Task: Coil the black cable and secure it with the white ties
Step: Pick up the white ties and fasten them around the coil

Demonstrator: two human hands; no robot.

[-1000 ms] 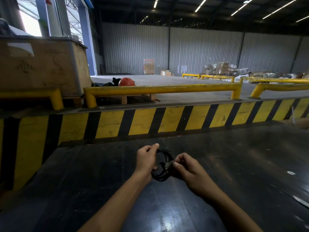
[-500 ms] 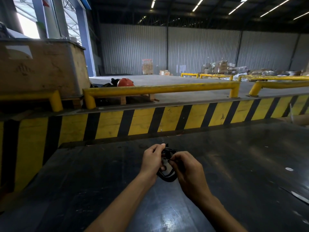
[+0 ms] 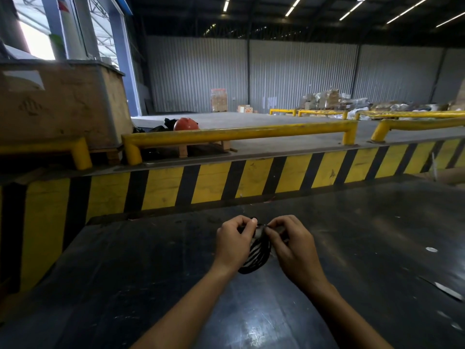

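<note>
The black cable (image 3: 254, 258) is wound into a small coil of several loops, held upright just above the dark table (image 3: 125, 273). My left hand (image 3: 232, 241) grips the coil's left side, thumb and fingers pinched at the top. My right hand (image 3: 293, 244) grips the right side, its fingertips meeting the left ones at the coil's top. A small pale piece, perhaps a white tie (image 3: 259, 231), shows between the fingertips; I cannot tell how it sits on the cable. The coil's upper part is hidden by my fingers.
A yellow-and-black striped barrier (image 3: 226, 182) runs along the table's far edge, with yellow rails (image 3: 239, 133) behind it. Small white scraps (image 3: 431, 249) and a pale strip (image 3: 446, 290) lie at the table's right. A wooden crate (image 3: 63, 104) stands far left.
Both hands have drawn closer together over the coil's top. The coil has turned from a flat open ring to upright stacked loops between my palms.
</note>
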